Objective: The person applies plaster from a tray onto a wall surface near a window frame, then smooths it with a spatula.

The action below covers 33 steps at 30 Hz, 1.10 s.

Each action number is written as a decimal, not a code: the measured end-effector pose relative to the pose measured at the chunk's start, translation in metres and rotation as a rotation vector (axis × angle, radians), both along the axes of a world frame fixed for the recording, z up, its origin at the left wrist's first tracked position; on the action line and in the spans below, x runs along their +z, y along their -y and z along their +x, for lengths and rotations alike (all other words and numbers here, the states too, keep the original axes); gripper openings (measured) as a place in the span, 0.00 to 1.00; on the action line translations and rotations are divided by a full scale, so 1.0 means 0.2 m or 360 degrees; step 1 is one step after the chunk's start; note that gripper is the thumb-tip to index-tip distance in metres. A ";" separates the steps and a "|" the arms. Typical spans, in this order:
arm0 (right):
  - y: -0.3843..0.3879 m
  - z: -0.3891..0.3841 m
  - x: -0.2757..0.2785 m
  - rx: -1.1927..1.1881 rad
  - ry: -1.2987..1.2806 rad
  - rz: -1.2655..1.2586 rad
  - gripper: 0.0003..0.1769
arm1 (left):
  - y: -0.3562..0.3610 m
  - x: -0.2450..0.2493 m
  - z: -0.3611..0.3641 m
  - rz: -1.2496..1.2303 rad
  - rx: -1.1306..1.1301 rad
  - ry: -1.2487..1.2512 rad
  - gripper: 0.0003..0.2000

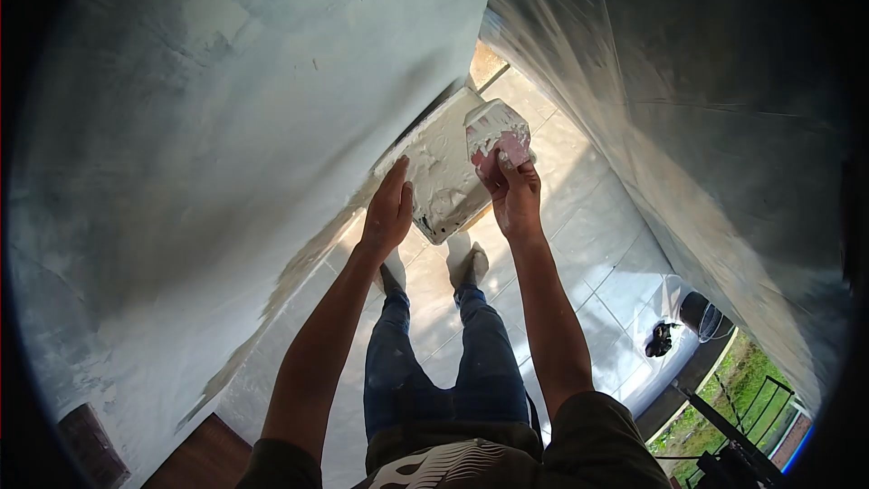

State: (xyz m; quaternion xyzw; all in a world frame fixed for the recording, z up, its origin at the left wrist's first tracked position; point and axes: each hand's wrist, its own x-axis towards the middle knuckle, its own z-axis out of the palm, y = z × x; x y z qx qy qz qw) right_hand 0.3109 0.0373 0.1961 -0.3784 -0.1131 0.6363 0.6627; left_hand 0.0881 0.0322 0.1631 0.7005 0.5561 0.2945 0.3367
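Observation:
A pink scraper (512, 147) smeared with white paste is pinched in my right hand (514, 195). Beneath it lies a flat board (444, 149) coated in thick off-white paste, with dark specks near its lower corner. My left hand (389, 210) is at the board's left edge, its fingers stretched out and pointing up; whether it touches the board I cannot tell. Close by on the left rises a grey plastered wall (272, 109).
Clear plastic sheeting (634, 127) hangs along the right. Pale floor tiles (588, 217) lie below. At the lower right are a dark bucket (701, 315), a small black object (660, 340) and a metal railing (769, 412) beside grass.

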 end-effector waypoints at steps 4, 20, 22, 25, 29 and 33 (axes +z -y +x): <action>0.07 0.08 0.36 0.0170 0.0188 0.0232 0.12 | -0.04 0.27 0.11 0.0199 -0.0007 0.0061 0.22; 0.09 0.04 1.33 0.0352 -0.0429 0.0692 0.17 | -0.08 1.41 0.16 0.0839 0.0034 -0.0152 0.22; 0.04 0.02 1.45 0.0401 -0.0487 0.0743 0.18 | -0.10 1.61 0.15 0.0960 0.0030 -0.0188 0.22; -0.05 0.00 1.61 0.0403 -0.0435 0.0783 0.18 | -0.16 1.90 0.12 0.1206 -0.0008 -0.0262 0.22; -0.17 -0.03 1.81 0.0337 -0.0303 0.0998 0.15 | -0.23 2.24 0.09 0.1555 -0.0079 -0.0389 0.23; -0.25 -0.02 1.95 0.0107 -0.0058 0.1167 0.11 | -0.33 2.52 0.09 0.1801 -0.0191 -0.0482 0.23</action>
